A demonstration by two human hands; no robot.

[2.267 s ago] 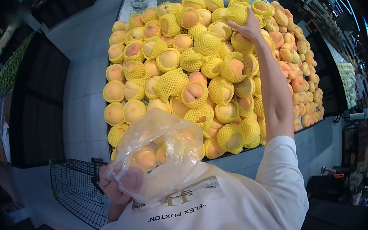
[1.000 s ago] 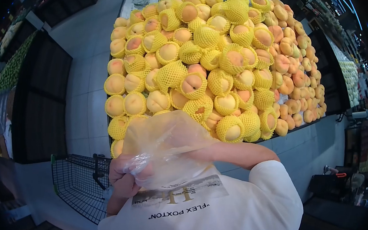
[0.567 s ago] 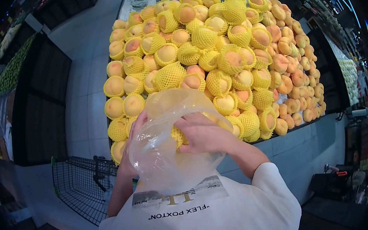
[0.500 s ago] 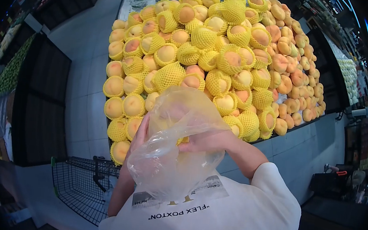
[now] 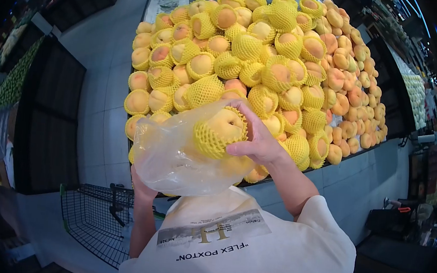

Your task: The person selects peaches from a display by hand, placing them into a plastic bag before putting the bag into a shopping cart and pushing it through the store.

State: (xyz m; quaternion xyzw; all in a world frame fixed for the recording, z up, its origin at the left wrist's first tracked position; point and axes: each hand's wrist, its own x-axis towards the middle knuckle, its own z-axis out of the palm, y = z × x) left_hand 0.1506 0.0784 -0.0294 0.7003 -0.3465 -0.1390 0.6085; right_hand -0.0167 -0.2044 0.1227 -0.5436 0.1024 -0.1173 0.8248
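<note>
My right hand [image 5: 261, 140] is wrapped round a peach [image 5: 229, 123] in a yellow foam net, thumb at its near side and fingers over the far side. The peach's bare top faces up, and it sits at the clear plastic bag [image 5: 172, 156]. At the bag's left edge is my left hand [image 5: 144, 186], gripping it, with the fingers mostly hidden by the plastic. Just beyond both hands lie piled peaches in yellow foam nets [image 5: 201, 65].
Unwrapped flat peaches [image 5: 340, 77] fill the stand's right side. A wire shopping cart [image 5: 91, 221] stands at lower left, close to my left forearm. Dark display stands [image 5: 48, 121] line the left, with grey tiled floor [image 5: 99, 100] between.
My right hand has come out from behind the bag and now shows a netted peach in its grip. My left hand has dropped lower, and the bag has shifted left and spread out.
</note>
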